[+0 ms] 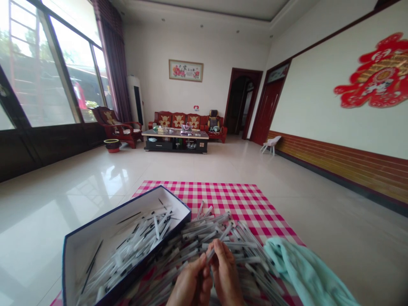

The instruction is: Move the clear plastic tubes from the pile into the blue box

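**Q:** Finger state?

**A:** Together. The fingertips (219,250) of both hands pinch one clear plastic pen (225,233), tilted up and away from the wearer.

**Q:** Hand pose?

**A:** Left hand (191,285) and right hand (225,276) sit close, side by side, low over a loose heap of pens (204,238).

**Q:** Surface?

**A:** The heap lies on a pink-and-white checked cloth (229,199) over a glossy tile floor (63,204). A navy-edged white box (92,231) holding more pens stands at left, overlapping the cloth. A pale teal towel (302,272) lies at right.

**Q:** Room?

**A:** Well ahead, a low coffee table (175,134) stands before a red sofa (178,120). Tall windows (41,63) line the left wall.
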A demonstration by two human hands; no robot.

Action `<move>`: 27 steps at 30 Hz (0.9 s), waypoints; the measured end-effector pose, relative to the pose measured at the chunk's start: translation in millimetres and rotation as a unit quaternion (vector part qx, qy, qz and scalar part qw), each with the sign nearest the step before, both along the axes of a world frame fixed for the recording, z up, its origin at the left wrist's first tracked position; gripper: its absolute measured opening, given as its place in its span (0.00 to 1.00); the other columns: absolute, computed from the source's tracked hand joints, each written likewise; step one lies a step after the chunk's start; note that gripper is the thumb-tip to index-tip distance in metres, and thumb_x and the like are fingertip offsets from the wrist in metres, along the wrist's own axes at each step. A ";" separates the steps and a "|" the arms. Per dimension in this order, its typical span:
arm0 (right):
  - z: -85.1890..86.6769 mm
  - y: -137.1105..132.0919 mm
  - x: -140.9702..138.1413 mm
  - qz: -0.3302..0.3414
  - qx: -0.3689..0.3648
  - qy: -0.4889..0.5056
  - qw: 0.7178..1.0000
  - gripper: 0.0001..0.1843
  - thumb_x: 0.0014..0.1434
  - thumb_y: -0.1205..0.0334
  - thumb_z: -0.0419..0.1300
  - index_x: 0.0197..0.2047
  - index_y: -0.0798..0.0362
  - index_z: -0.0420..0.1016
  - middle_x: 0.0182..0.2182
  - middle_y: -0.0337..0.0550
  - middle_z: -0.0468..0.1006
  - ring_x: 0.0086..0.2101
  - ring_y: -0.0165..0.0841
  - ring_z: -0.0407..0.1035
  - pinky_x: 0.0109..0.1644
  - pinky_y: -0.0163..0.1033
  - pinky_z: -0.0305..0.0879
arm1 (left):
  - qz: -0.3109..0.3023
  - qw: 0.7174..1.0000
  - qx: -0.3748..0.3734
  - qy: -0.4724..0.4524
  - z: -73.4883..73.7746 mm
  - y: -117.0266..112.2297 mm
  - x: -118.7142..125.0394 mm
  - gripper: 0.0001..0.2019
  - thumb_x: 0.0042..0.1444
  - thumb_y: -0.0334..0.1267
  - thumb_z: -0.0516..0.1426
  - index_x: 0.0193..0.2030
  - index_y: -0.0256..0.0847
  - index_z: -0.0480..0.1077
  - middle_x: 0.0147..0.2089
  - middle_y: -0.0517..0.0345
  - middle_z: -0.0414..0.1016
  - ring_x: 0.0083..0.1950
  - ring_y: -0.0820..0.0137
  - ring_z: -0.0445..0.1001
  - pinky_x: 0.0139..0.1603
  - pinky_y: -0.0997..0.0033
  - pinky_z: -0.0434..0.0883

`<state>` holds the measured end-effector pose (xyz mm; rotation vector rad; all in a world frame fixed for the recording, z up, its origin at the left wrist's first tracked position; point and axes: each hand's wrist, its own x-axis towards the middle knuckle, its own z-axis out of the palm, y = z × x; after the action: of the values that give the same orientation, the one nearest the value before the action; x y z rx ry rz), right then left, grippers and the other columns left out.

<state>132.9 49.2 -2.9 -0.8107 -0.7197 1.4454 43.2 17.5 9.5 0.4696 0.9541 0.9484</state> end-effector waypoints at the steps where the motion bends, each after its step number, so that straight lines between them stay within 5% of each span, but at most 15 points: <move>1: 0.1 -0.1 -0.4 -0.007 -0.003 0.002 1.000 0.16 0.53 0.49 0.62 0.24 0.52 0.71 0.19 0.32 0.66 0.21 0.27 0.59 0.26 0.31 0.59 | -0.010 0.996 -0.047 -0.081 -0.3 1.4 -0.1 0.20 0.58 0.52 0.50 0.22 0.41 0.57 0.12 0.70 0.54 0.10 0.82 0.45 0.12 0.81 0.41; 4: 0.5 0.0 -0.8 -0.032 -0.002 0.007 0.999 0.16 0.54 0.49 0.62 0.23 0.52 0.70 0.19 0.32 0.65 0.22 0.27 0.60 0.27 0.31 0.59 | -0.053 0.971 -0.079 -0.221 -2.7 4.4 -0.1 0.19 0.58 0.47 0.53 0.20 0.41 0.54 0.12 0.71 0.53 0.10 0.83 0.46 0.11 0.83 0.40; 6: 1.5 0.0 0.0 -0.041 -0.003 0.009 0.999 0.17 0.53 0.48 0.62 0.23 0.51 0.69 0.19 0.32 0.65 0.22 0.27 0.60 0.27 0.31 0.60 | -0.076 0.969 -0.062 -0.227 -1.8 3.8 1.1 0.20 0.57 0.47 0.54 0.20 0.42 0.53 0.13 0.71 0.53 0.10 0.84 0.45 0.11 0.83 0.40; 8: 2.8 0.2 1.4 -0.042 -0.005 -0.009 0.999 0.18 0.53 0.46 0.62 0.23 0.51 0.69 0.19 0.32 0.65 0.22 0.28 0.59 0.27 0.32 0.60 | -0.067 0.990 -0.010 -0.122 0.3 0.9 2.8 0.21 0.57 0.52 0.52 0.20 0.42 0.55 0.12 0.70 0.53 0.11 0.82 0.45 0.12 0.81 0.42; 10: 3.8 0.7 2.9 -0.039 -0.002 -0.043 0.998 0.20 0.52 0.44 0.61 0.23 0.52 0.69 0.19 0.33 0.65 0.21 0.28 0.59 0.26 0.33 0.60 | -0.025 0.989 0.106 0.102 -0.7 -2.6 3.4 0.23 0.58 0.56 0.48 0.20 0.41 0.58 0.13 0.67 0.56 0.12 0.79 0.51 0.14 0.79 0.48; 12: 3.9 1.6 3.8 -0.043 0.004 -0.069 0.997 0.20 0.53 0.44 0.60 0.23 0.53 0.69 0.19 0.34 0.65 0.22 0.28 0.58 0.26 0.33 0.59 | 0.042 0.900 0.252 0.354 -8.3 -4.7 2.4 0.23 0.59 0.54 0.47 0.22 0.40 0.64 0.17 0.61 0.64 0.18 0.73 0.63 0.20 0.76 0.56; 14: 3.0 2.6 3.6 -0.054 0.005 -0.078 0.996 0.21 0.53 0.44 0.60 0.22 0.53 0.68 0.18 0.34 0.65 0.22 0.28 0.58 0.27 0.33 0.59 | 0.090 0.764 0.360 0.527 -21.6 -4.5 0.4 0.17 0.60 0.48 0.48 0.28 0.41 0.69 0.25 0.57 0.71 0.29 0.68 0.71 0.29 0.74 0.61; 16: 1.3 3.4 2.7 -0.057 0.003 -0.078 0.995 0.22 0.53 0.44 0.60 0.21 0.53 0.67 0.18 0.33 0.64 0.21 0.27 0.56 0.26 0.32 0.57 | 0.124 0.658 0.415 0.616 -35.1 -2.7 -1.3 0.13 0.62 0.42 0.47 0.31 0.43 0.69 0.28 0.55 0.73 0.32 0.67 0.72 0.32 0.73 0.62; 18: -0.6 3.7 1.8 -0.048 0.006 -0.077 0.996 0.22 0.53 0.44 0.60 0.21 0.53 0.67 0.17 0.33 0.62 0.20 0.27 0.55 0.25 0.32 0.56 | 0.135 0.609 0.440 0.646 -42.3 -1.1 -2.2 0.15 0.62 0.38 0.45 0.28 0.44 0.67 0.27 0.56 0.72 0.31 0.68 0.71 0.31 0.73 0.62; 19: -1.3 3.6 1.6 -0.043 0.009 -0.075 0.996 0.22 0.53 0.45 0.60 0.21 0.53 0.67 0.17 0.32 0.62 0.20 0.27 0.55 0.25 0.32 0.55 | 0.132 0.611 0.439 0.645 -42.2 -0.9 -2.4 0.16 0.63 0.38 0.45 0.26 0.44 0.66 0.25 0.56 0.71 0.29 0.68 0.70 0.30 0.73 0.61; 21: -1.6 3.0 1.7 -0.036 0.010 -0.069 0.997 0.21 0.54 0.46 0.60 0.21 0.53 0.68 0.18 0.33 0.62 0.21 0.27 0.55 0.25 0.32 0.55 | 0.098 0.668 0.416 0.609 -35.0 -2.2 -2.5 0.17 0.63 0.41 0.45 0.24 0.43 0.65 0.23 0.57 0.70 0.26 0.70 0.68 0.28 0.73 0.59; 25: 4.3 0.1 1.7 -0.037 0.008 -0.066 0.997 0.20 0.53 0.46 0.60 0.21 0.53 0.69 0.18 0.33 0.64 0.21 0.28 0.57 0.25 0.33 0.57 | 0.006 0.891 0.267 0.369 -11.6 -5.6 -2.9 0.24 0.60 0.54 0.45 0.20 0.41 0.60 0.15 0.63 0.60 0.16 0.76 0.57 0.19 0.76 0.51; 27: 8.8 -1.8 0.9 -0.023 0.001 -0.070 0.997 0.21 0.54 0.45 0.59 0.21 0.53 0.68 0.17 0.32 0.63 0.18 0.27 0.56 0.22 0.33 0.55 | -0.030 0.973 0.148 0.175 -5.2 -4.5 -3.2 0.24 0.58 0.58 0.46 0.21 0.42 0.60 0.12 0.67 0.55 0.12 0.79 0.49 0.15 0.77 0.46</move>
<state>133.8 47.3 5.9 -0.9281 -0.8036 1.3548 40.0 13.0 4.4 0.9365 1.1120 0.9753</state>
